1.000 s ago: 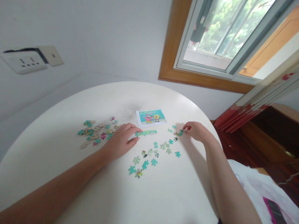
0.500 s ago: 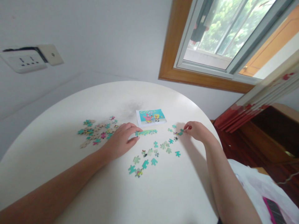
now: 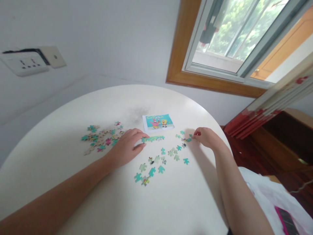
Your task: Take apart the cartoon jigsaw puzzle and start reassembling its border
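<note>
My left hand (image 3: 127, 146) rests on the round white table (image 3: 73, 107), thumb and fingers pinching the left end of a joined strip of green puzzle pieces (image 3: 153, 138). My right hand (image 3: 206, 137) is closed, its fingertips pinching a small teal puzzle piece (image 3: 188, 139) on the table. Several loose teal pieces (image 3: 161, 160) lie between the two hands. A small picture card (image 3: 157, 121) with cartoon figures lies just beyond the strip.
A heap of mixed puzzle pieces (image 3: 101, 139) lies left of my left hand. A wall socket (image 3: 26, 62) is on the wall at left. A wood-framed window (image 3: 220, 49) is at the right, with a curtain (image 3: 274, 98) and dark wooden furniture below.
Almost nothing has moved. My right hand's fingers have shifted slightly on the small teal piece. The left hand stays on the strip.
</note>
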Motion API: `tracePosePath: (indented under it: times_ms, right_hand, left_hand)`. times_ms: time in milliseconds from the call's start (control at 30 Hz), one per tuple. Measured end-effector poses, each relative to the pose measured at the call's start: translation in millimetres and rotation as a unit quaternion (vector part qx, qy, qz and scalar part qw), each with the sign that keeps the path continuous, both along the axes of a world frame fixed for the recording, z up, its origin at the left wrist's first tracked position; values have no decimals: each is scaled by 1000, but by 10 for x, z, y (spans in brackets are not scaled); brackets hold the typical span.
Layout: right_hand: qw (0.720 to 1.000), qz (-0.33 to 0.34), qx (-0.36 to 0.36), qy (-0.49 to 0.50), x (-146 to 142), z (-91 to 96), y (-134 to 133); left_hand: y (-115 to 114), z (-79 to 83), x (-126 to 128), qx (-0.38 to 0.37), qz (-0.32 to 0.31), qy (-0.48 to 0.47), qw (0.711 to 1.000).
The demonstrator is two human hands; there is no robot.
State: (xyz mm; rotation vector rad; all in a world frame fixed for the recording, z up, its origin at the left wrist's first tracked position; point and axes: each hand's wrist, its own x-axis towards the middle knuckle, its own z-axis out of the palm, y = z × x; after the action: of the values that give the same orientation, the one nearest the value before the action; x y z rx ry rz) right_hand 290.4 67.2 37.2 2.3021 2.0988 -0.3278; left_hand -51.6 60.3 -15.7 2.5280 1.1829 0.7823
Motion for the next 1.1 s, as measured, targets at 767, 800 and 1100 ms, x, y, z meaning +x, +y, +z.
tracePosePath:
  times_ms: [767, 800, 1100]
  right_hand:
    - [893, 380, -69, 232, -849, 173, -430]
    - [894, 381, -68, 226, -863, 160, -430]
    - [894, 383, -66, 221, -894, 108, -441]
  left_hand:
    - [-10, 15, 6, -3, 4, 1, 1000]
    - [-11, 12, 5, -3, 4, 3, 1000]
    - [-14, 18, 6, -2, 9, -2, 1000]
